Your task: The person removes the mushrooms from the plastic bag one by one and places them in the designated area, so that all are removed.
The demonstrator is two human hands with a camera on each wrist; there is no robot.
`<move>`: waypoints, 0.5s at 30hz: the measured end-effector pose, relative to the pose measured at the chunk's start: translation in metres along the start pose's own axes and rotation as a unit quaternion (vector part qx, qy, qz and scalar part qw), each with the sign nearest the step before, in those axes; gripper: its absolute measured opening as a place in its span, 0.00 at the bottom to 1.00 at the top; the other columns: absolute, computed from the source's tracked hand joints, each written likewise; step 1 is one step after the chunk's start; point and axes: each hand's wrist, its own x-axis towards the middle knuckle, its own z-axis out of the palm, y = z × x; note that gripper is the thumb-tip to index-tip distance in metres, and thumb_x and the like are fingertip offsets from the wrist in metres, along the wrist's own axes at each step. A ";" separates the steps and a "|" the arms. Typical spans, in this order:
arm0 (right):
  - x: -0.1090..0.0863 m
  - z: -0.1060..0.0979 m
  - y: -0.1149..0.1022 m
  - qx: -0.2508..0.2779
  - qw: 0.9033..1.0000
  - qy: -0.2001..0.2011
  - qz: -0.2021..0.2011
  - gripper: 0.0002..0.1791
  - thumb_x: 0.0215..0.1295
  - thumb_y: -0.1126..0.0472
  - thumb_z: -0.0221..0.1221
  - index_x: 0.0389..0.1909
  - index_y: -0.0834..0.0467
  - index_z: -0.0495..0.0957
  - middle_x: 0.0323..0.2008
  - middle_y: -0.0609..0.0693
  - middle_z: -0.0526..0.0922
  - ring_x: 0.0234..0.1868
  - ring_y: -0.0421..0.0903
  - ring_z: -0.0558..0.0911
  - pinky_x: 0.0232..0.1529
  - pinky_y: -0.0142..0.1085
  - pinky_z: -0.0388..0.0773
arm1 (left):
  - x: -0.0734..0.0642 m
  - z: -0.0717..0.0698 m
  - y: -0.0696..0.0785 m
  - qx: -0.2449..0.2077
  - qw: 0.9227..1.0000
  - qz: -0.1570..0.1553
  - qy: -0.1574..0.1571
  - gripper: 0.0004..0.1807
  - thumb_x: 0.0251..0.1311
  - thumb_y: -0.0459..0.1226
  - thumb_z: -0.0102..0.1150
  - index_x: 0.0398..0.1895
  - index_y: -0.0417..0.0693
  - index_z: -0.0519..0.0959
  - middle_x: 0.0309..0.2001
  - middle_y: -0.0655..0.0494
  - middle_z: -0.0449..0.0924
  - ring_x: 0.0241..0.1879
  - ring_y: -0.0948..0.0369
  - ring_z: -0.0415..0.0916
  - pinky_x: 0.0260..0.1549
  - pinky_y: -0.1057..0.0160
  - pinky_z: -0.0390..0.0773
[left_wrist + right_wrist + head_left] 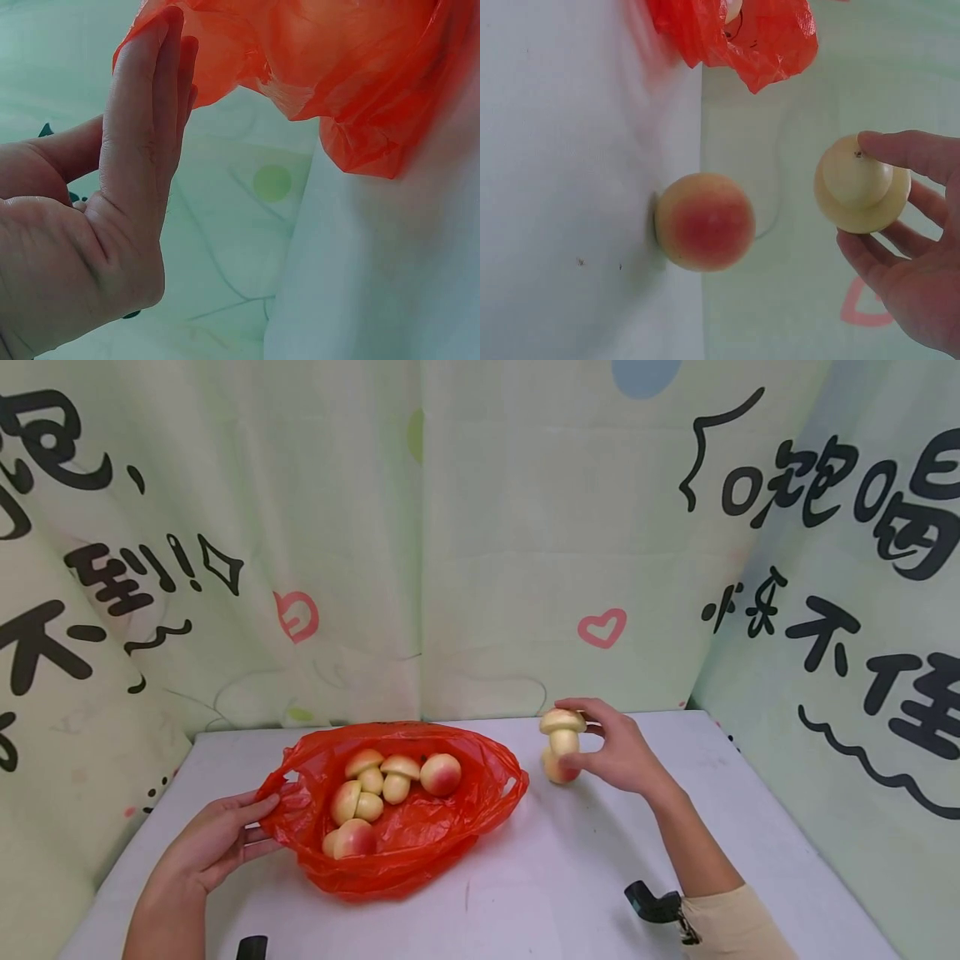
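A red plastic bag [405, 881] lies with its mouth spread wide on the table. Inside it are several toy mushrooms [401, 768] with cream stems and reddish caps, plus rounded pink-and-cream pieces [441, 774]. My left hand [213, 835] pinches the bag's left rim between thumb and fingers; in the left wrist view the fingers [139, 112] reach along the red plastic. Right of the bag, my right hand [618, 747] holds a cream toy mushroom [859, 184] upright, thumb at the stem's base and fingers at the cap. Below it, a round pink-and-cream piece [705, 222] rests on the table.
The white table [540, 902] ends at a pale green printed curtain [517, 568] behind, with more curtain at both sides. A black camera mount [652, 903] sticks out from the right wrist, and another black piece [252, 947] shows at the bottom edge.
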 end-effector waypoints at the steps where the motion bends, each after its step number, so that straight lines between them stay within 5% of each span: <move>1: 0.000 -0.001 0.001 -0.001 1.000 0.001 0.003 0.38 0.56 0.63 0.76 0.69 0.49 0.73 0.62 0.49 0.80 0.60 0.53 0.79 0.64 0.57 0.80 | 0.000 0.000 0.000 0.000 1.000 0.001 -0.001 0.38 0.77 0.44 0.56 0.81 0.38 0.54 0.42 0.63 0.87 0.43 0.58 0.90 0.47 0.55 0.89; 15: -0.004 -0.008 0.028 -0.013 1.000 0.015 0.021 0.38 0.58 0.64 0.74 0.70 0.52 0.72 0.64 0.55 0.78 0.62 0.57 0.78 0.63 0.59 0.80 | 0.000 0.000 0.001 -0.005 1.000 0.001 -0.001 0.37 0.77 0.43 0.56 0.81 0.39 0.56 0.42 0.62 0.88 0.43 0.58 0.90 0.47 0.55 0.89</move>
